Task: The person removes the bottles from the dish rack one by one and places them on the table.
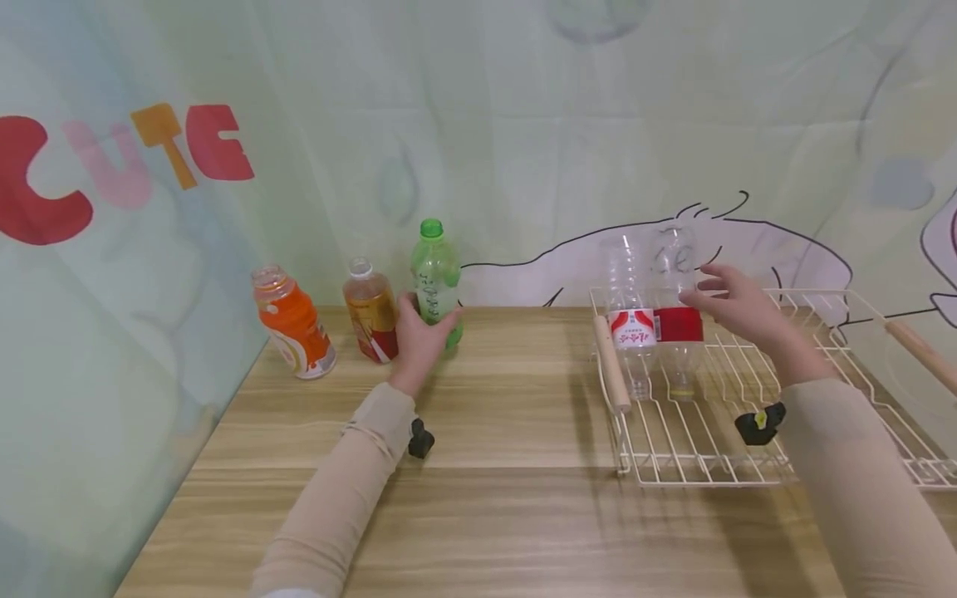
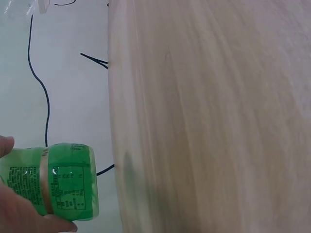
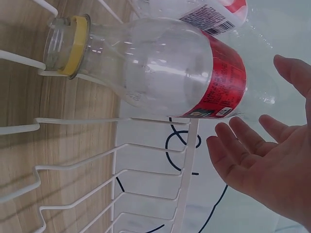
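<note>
The left hand point(image 1: 420, 342) grips a translucent green bottle point(image 1: 434, 270); the right hand point(image 1: 740, 303), fingers spread, hovers beside a clear upturned bottle point(image 3: 165, 63) in a wood-handled wire rack point(image 1: 613, 367).

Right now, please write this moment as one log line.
left hand: holds green plastic bottle | right hand: beside upside-down red-labelled bottle | wire rack: holds it and another clear bottle

Your right hand point(image 3: 284, 167), thumb apart from the fingers, is just beside a clear, red-labelled bottle point(image 3: 167, 70); its yellow-ringed neck points toward the wood-grain bench point(image 3: 63, 99) among a white rack's wires point(image 3: 183, 194). Another bottle point(image 3: 209, 20) shows its barcode.
</note>
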Tool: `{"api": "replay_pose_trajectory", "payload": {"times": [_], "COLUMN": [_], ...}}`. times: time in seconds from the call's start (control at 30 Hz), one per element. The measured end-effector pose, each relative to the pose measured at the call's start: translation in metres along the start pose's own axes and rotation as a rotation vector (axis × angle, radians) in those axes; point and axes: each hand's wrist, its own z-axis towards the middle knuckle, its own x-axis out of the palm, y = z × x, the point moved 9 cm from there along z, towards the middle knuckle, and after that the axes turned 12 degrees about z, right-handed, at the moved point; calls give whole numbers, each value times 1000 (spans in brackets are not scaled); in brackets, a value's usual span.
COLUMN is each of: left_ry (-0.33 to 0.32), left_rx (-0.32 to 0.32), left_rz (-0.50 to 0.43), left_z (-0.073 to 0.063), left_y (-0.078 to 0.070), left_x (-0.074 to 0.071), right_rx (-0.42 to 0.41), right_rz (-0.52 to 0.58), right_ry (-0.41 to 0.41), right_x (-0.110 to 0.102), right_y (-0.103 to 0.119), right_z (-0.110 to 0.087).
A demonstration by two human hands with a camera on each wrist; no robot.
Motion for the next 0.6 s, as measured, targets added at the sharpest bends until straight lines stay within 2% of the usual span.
{"api": "replay_pose_trajectory", "payload": {"times": [0.23, 0.6], "left_ry": [-28, -21], "left_rx": [-39, -87], "left_rz": [9, 29], "left_z": [2, 0], "left_y": [8, 19], "left_x": [3, 8], "right_rx": [45, 86], "right_rz": [33, 67], "right_ry": [25, 58], "right_x": [4, 14], "right_y": [-10, -17], "right_z": [2, 6]}}
